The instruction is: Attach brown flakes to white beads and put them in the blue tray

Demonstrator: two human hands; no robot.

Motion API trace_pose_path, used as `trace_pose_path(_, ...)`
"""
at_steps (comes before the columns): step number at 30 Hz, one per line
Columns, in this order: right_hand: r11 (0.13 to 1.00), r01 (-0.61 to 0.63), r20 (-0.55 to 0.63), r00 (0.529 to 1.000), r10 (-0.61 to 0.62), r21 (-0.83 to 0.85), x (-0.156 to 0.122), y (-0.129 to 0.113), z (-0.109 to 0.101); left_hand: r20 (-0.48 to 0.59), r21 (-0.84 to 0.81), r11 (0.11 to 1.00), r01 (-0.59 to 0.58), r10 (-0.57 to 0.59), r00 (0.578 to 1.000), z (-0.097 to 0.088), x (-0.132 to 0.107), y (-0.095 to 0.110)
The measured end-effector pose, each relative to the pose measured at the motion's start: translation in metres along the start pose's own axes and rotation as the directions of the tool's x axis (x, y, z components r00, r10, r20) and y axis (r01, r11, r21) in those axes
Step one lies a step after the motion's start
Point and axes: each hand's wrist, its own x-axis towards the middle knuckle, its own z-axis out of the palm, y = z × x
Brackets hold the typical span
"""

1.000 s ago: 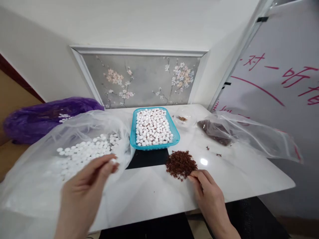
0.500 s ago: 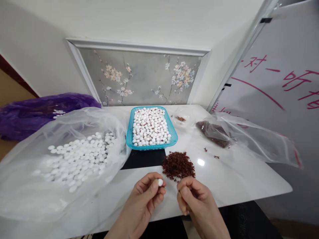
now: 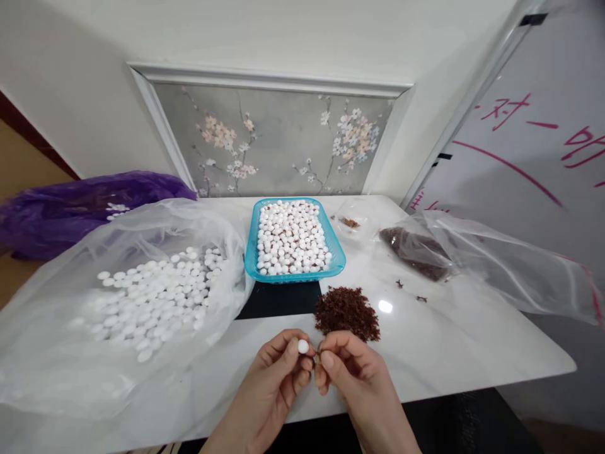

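Between the thumb and forefinger of my left hand (image 3: 278, 372) is a small white ball (image 3: 303, 346). My right hand (image 3: 347, 372) is pinched closed right beside it, its fingertips meeting the left fingers; whatever they grip is too small to make out. Just beyond the right hand lies a pile of small dark red-brown pieces (image 3: 347, 312) on the white table (image 3: 425, 359). A blue plastic basket (image 3: 341, 258) behind the pile is filled with white balls, with red-brown bits showing among them.
On the left a clear plastic bag (image 3: 51, 334) holds many loose white balls, with a purple bag (image 3: 94, 189) behind it. To the right lie a bag of brown pieces (image 3: 416, 252) and a small clear bag (image 3: 350, 222). A whiteboard (image 3: 529, 164) stands at far right.
My right hand has moved left, bringing its fingertips up to the white ball in my left hand. The left hand has stayed almost in place, and the view has shifted slightly.
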Motion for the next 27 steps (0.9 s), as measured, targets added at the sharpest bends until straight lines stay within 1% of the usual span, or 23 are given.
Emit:
trace_pose_path(2, 0.997, 0.020, -0.006, 1.000, -0.021, -0.070, -0.001, -0.001, 0.002, 0.011, 0.013, 1.000, -0.017, 0.017, 1.000, 0.000, 0.000, -0.001)
trace_pose_path(5, 0.979, 0.080, -0.018, 0.996, -0.085, -0.187, -0.002, -0.002, 0.003, -0.006, 0.024, 0.999, -0.034, 0.034, 0.999, -0.001, 0.000, -0.003)
trace_pose_path(7, 0.955, 0.161, -0.003, 0.986, -0.167, -0.250, -0.002, -0.002, 0.005, -0.018, 0.024, 0.999, -0.032, 0.033, 0.999, -0.001, 0.000, -0.003)
trace_pose_path(10, 0.921, 0.264, 0.050, 0.964, -0.261, -0.287, -0.001, -0.002, 0.008, -0.002, 0.012, 1.000, -0.026, 0.026, 1.000, -0.001, 0.001, -0.004)
trace_pose_path(13, 0.907, 0.275, 0.080, 0.961, -0.264, -0.318, -0.001, 0.001, 0.008, 0.008, -0.009, 1.000, -0.017, 0.017, 1.000, 0.001, 0.000, -0.003)
trace_pose_path(15, 0.883, 0.287, 0.084, 0.957, -0.276, -0.370, -0.001, 0.003, 0.007, 0.003, -0.020, 1.000, -0.015, 0.015, 1.000, 0.003, 0.000, -0.002)
trace_pose_path(20, 0.810, 0.361, 0.077, 0.926, -0.369, -0.463, -0.002, 0.010, 0.005, -0.009, -0.007, 1.000, -0.020, 0.020, 1.000, 0.006, -0.001, -0.001)
trace_pose_path(27, 0.745, 0.412, 0.088, 0.897, -0.434, -0.525, -0.001, 0.014, 0.005, -0.025, 0.006, 0.999, -0.036, 0.036, 0.999, 0.004, -0.001, -0.003)
